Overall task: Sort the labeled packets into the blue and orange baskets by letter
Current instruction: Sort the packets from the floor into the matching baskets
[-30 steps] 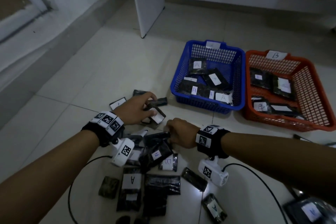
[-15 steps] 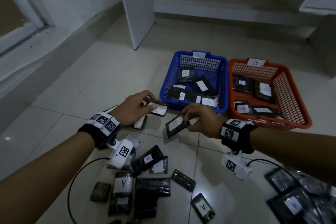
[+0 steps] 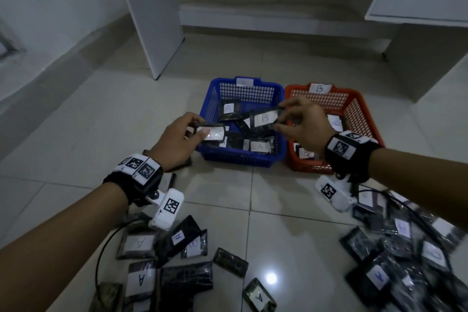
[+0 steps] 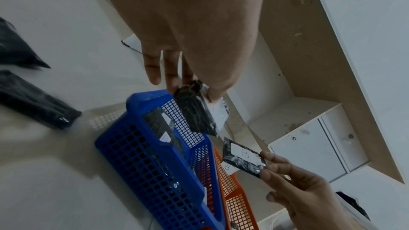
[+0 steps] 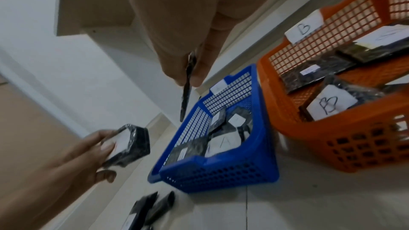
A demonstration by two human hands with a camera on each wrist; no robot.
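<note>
Black film packets look light, limp and slick, so we pinch their edges: left hand holds A packet at the blue basket's rim, right hand holds B packet above it.

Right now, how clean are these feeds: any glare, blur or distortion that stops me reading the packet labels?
Head view: dim, a glare spot on the glossy floor tile, loose black packets at lower right smeared; the B-labelled black packet in the right hand reads clearly. Left wrist view: floor packets streaked, straight lines bent. Right wrist view: blue plastic basket soft, left hand's label washed out.
</note>
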